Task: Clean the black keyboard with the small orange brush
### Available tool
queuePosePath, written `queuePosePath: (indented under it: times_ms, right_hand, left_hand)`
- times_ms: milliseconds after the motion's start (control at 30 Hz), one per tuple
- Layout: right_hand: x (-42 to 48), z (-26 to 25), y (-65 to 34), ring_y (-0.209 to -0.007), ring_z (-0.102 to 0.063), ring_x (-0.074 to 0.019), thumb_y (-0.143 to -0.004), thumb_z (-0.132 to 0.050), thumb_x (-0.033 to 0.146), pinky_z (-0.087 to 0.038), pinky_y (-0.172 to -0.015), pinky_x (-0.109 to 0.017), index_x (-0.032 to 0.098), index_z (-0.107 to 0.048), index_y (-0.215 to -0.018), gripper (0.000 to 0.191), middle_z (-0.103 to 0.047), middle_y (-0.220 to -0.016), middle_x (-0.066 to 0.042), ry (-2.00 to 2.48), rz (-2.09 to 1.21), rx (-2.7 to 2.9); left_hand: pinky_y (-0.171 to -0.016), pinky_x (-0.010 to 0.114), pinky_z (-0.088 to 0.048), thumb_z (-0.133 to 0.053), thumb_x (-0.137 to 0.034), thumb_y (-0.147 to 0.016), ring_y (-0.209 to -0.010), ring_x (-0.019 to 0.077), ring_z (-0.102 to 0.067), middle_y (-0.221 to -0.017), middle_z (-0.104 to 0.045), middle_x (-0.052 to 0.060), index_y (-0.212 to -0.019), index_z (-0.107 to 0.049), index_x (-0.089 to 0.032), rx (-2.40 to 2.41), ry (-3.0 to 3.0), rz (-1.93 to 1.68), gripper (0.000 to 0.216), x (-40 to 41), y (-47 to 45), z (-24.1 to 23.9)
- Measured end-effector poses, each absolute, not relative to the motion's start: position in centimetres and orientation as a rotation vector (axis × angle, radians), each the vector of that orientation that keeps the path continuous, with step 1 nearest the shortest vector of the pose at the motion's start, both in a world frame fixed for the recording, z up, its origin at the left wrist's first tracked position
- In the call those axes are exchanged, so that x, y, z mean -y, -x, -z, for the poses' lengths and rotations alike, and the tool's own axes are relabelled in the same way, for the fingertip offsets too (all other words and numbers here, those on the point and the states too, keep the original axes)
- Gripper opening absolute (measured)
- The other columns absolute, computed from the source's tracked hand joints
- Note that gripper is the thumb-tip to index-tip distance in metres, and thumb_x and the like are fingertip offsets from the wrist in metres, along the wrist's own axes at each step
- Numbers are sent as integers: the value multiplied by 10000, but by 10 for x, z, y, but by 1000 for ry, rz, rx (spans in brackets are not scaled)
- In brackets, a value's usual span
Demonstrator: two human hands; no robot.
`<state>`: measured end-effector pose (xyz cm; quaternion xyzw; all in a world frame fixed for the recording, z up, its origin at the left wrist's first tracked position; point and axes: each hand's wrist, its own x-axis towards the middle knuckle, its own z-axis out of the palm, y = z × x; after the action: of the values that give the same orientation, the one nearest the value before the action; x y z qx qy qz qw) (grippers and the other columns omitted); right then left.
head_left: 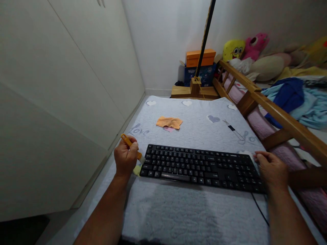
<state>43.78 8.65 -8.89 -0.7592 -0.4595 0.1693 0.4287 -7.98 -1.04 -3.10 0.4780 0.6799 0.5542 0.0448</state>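
A black keyboard lies flat on the light grey-blue quilted cover, its cable running toward me at the lower right. Beside its left end, my left hand is closed around a small orange-handled brush. The brush's pale bristles point down at the keyboard's left edge. At the other end, my right hand has its fingers curled against the keyboard's right edge, with the fingertips partly hidden. Beyond the keyboard lies a crumpled orange cloth. Farther right is a thin metal wire tool with a black sleeve.
White cabinet doors rise on the left. A wooden bed rail runs along the right, with blue blankets and plush toys behind it. At the back stand an orange box and a dark pole on a wooden base.
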Motion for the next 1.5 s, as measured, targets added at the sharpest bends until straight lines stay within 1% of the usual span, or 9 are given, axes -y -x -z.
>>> queuePosePath:
  times_ms: [200,300,433,600,733,1000,1200,1367,1500]
  right_hand:
    - [-86,87,-437,-827,-724,-294,-733,-610,438,-532,-824,-420,188,-755,-935,353,-759,-836,-82,1906,-428,1158]
    - [-85,82,-433,-826,-725,-302,-719,-606,430,-536,-829,-428,190,-752,-921,346,-761,-835,-88,1910,-436,1138]
    - [-84,79,-429,-835,-727,-307,-701,-604,432,-535,-837,-430,192,-753,-915,354,-761,-828,-90,1930,-436,1119]
    - [-85,79,-430,-844,-725,-307,-692,-603,438,-529,-838,-427,189,-754,-917,368,-754,-815,-89,1922,-441,1126]
    - [-85,77,-429,-810,-724,-304,-681,-605,436,-534,-818,-425,185,-752,-889,357,-752,-787,-89,1913,-420,1132]
    - [-86,80,-432,-818,-721,-301,-695,-607,445,-525,-824,-423,196,-748,-891,347,-748,-785,-78,1916,-416,1143]
    - [-86,82,-432,-814,-717,-287,-699,-609,444,-524,-800,-403,197,-748,-904,350,-752,-812,-77,1913,-441,1123]
    - [-85,77,-428,-825,-721,-298,-677,-603,436,-529,-828,-418,198,-743,-889,348,-749,-803,-81,1919,-457,1100]
    - [-85,74,-427,-824,-718,-309,-666,-592,432,-529,-838,-434,194,-741,-867,345,-751,-796,-91,1932,-421,1128]
  left_hand:
    - [-683,268,-553,-635,-375,-933,-689,147,-660,-776,-670,-6,-961,-625,-198,-1948,-1385,-1796,179,9,75,33]
    - [-685,273,-572,-652,-431,-934,-697,153,-688,-805,-692,10,-950,-644,-188,-1985,-1397,-1752,243,7,77,37]
    - [-638,271,-569,-668,-457,-907,-650,160,-685,-745,-694,8,-891,-676,-180,-2054,-1450,-1674,278,5,78,39]
    - [-581,250,-513,-650,-426,-899,-570,149,-651,-644,-657,-13,-829,-688,-188,-2095,-1533,-1571,251,5,75,31]
    - [-525,240,-478,-615,-386,-897,-514,142,-608,-593,-603,-33,-870,-697,-194,-2099,-1550,-1513,210,6,78,29]
    - [-514,213,-525,-601,-341,-915,-542,110,-610,-740,-631,-20,-969,-669,-190,-1925,-1381,-1628,174,7,80,32]
    - [-594,242,-582,-663,-440,-913,-608,130,-695,-808,-660,-13,-972,-638,-188,-1886,-1297,-1703,260,3,76,32]
    - [-676,269,-590,-672,-416,-912,-707,166,-748,-844,-688,-7,-966,-636,-205,-1849,-1460,-1578,221,2,78,33]
    - [-667,277,-574,-640,-378,-919,-680,168,-733,-809,-687,-3,-913,-636,-206,-1821,-1587,-1453,173,3,79,28]
